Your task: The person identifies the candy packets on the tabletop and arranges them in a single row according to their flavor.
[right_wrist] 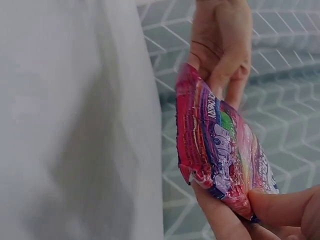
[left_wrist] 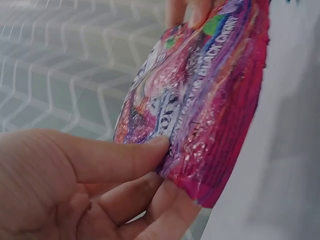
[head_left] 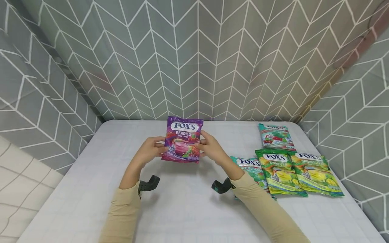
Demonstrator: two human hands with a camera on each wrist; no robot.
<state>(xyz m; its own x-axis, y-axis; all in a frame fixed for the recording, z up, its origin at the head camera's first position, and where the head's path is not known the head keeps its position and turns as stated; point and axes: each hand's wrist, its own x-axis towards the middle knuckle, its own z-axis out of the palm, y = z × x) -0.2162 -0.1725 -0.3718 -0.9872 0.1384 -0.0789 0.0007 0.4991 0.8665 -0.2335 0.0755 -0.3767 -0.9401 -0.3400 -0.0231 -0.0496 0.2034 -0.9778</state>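
Observation:
A purple candy bag [head_left: 183,140] marked FOX'S Berries is held upright between both hands, its printed front toward the head camera. My left hand [head_left: 149,150] pinches its left edge, thumb [left_wrist: 125,157] on the front and fingers behind. On the opposite edge, my right hand [head_left: 212,147] grips the same way, with its thumb [right_wrist: 280,206] on the front in the right wrist view. Both wrist views show the bag [left_wrist: 200,110] off the white tabletop, at a slant to each camera. The fingers behind it are partly hidden.
To the right lie two teal mint candy bags, one farther back [head_left: 277,137] and one [head_left: 250,170] partly under the right forearm. Beside them are two green-and-yellow candy bags [head_left: 280,172] [head_left: 316,173]. A grey patterned curtain [head_left: 197,60] stands behind the white table [head_left: 182,209].

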